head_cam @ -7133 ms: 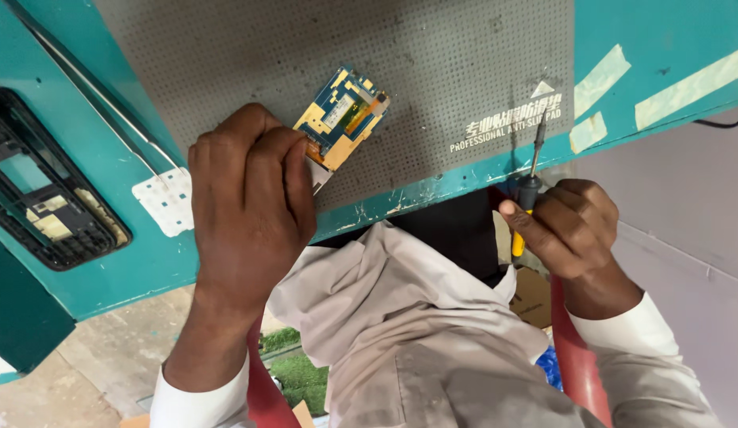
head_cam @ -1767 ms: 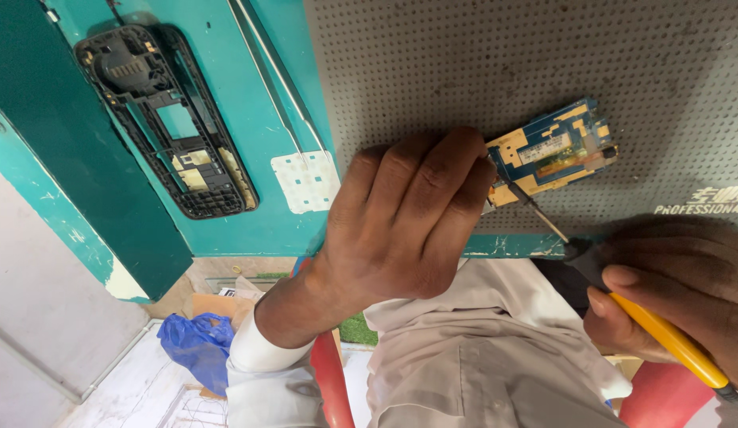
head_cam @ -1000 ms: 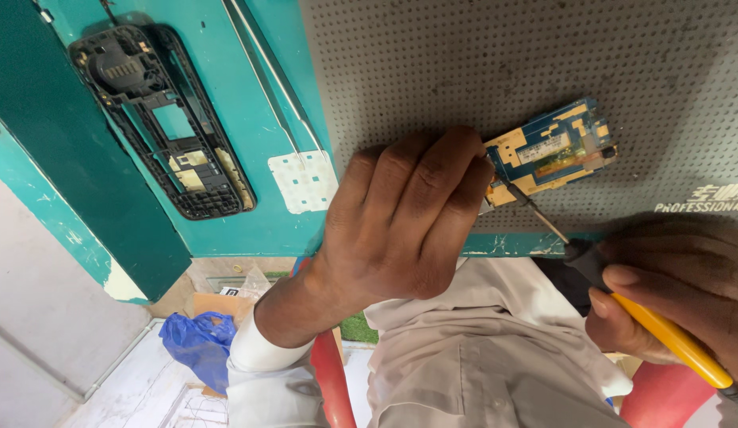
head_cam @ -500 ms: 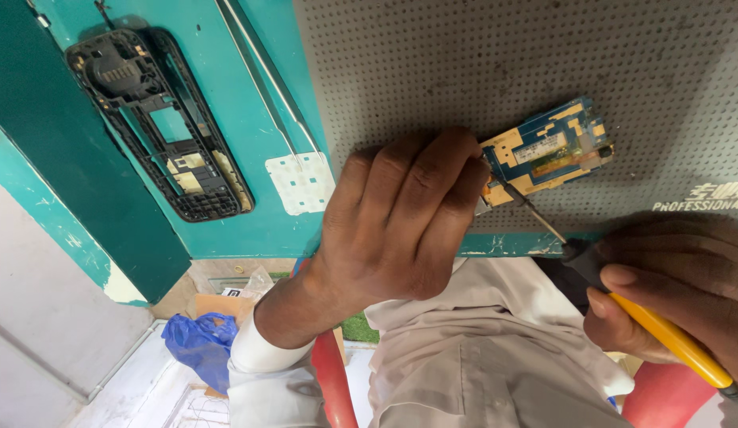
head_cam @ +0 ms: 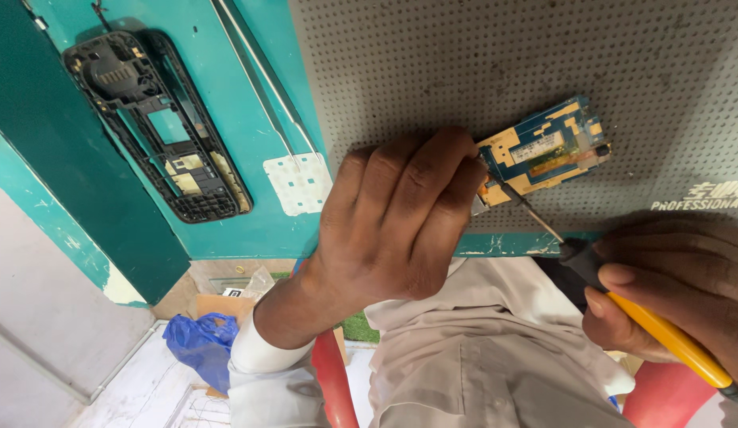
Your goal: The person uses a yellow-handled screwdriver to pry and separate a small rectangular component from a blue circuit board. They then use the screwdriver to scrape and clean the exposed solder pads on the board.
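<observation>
Left hand [head_cam: 392,230] pinned the blue circuit board [head_cam: 543,150] flat near the grey mat's [head_cam: 464,71] front edge. Right hand [head_cam: 678,293] gripped a yellow-handled screwdriver [head_cam: 622,297], tip touching the board's end.

Even, fairly bright light, sharp in the middle

Soft shadows fall beside the left hand [head_cam: 392,230] and the black phone frame [head_cam: 159,127] on the teal bench [head_cam: 258,95]. No glare shows. The right hand [head_cam: 678,293] at the edge looks slightly soft and stretched.
</observation>
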